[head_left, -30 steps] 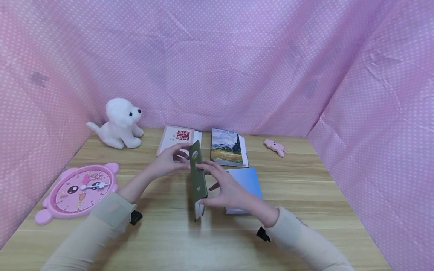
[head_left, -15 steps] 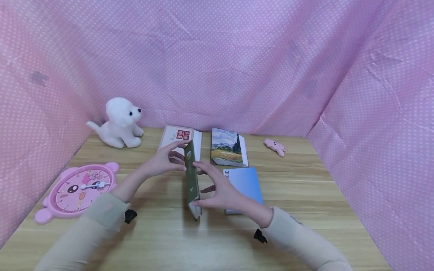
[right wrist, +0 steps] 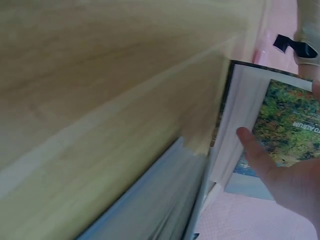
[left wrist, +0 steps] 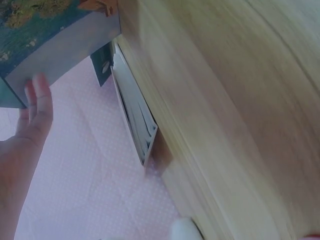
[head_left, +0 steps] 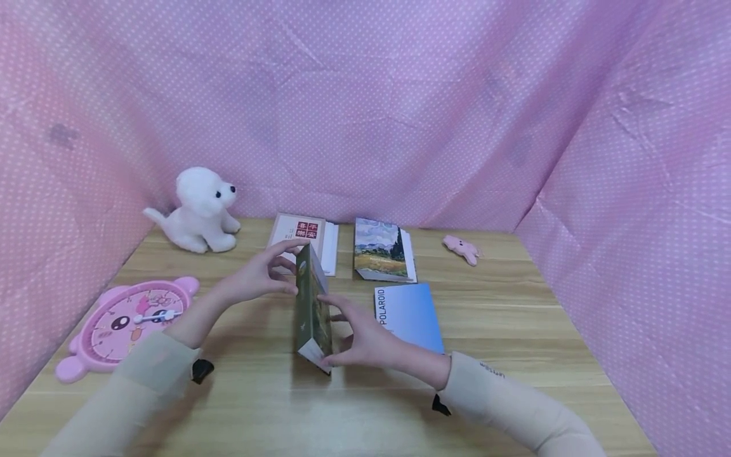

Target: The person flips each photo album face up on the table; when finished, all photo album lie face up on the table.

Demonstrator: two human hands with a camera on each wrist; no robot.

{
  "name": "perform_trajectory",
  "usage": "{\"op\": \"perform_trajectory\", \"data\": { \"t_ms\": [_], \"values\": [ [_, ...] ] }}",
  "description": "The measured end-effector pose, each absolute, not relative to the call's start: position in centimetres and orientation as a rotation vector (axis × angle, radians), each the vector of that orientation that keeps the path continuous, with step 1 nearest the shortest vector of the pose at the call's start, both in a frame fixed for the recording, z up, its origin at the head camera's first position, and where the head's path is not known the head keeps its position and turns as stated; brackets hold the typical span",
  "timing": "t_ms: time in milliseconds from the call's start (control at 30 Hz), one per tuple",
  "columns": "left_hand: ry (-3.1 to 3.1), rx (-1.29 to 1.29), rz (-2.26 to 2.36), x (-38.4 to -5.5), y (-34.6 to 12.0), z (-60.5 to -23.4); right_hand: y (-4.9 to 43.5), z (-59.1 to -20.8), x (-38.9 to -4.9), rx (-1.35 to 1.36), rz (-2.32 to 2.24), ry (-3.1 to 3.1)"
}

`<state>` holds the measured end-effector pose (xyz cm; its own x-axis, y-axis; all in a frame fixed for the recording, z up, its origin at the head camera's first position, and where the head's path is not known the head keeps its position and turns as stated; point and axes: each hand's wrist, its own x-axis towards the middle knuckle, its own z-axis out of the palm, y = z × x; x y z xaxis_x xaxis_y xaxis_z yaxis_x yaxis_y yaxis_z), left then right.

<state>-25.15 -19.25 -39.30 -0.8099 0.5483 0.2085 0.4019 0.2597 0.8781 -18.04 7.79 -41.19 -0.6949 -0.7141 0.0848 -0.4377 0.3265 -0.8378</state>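
Note:
A photo album (head_left: 306,298) with a dark green spine stands on edge over the table's middle, its spine up and its top leaning left. My left hand (head_left: 259,276) grips its far end, index finger at the top corner and thumb by the spine. My right hand (head_left: 365,333) holds the right cover, with the thumb at the near lower edge. In the right wrist view, the thumb (right wrist: 250,142) lies near the page edges beside the painted cover (right wrist: 287,117). In the left wrist view, straight fingers (left wrist: 42,100) touch the album's end.
Behind lie a white book (head_left: 288,231) with red squares and a landscape-painting book (head_left: 379,247). A blue "POLAROID" book (head_left: 411,317) is right of the album. A white plush dog (head_left: 202,203), pink clock (head_left: 128,324) and small pink plush (head_left: 461,247) surround them.
Both hands have carried the album leftward, and it has turned so that its painted right cover shows. More of the blue book is uncovered.

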Motion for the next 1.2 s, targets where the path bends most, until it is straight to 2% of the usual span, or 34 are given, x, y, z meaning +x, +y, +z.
{"op": "perform_trajectory", "data": {
  "t_ms": [467,1200],
  "values": [
    [2.385,0.872,1.496,-25.0,-20.5,-38.7,7.8,-42.4,-18.5,-1.113,-1.080,2.395],
    [2.372,0.720,1.357,-24.4,-24.1,-40.1,6.7,-43.3,-18.5,-1.102,-0.695,2.597]
  ]
}}
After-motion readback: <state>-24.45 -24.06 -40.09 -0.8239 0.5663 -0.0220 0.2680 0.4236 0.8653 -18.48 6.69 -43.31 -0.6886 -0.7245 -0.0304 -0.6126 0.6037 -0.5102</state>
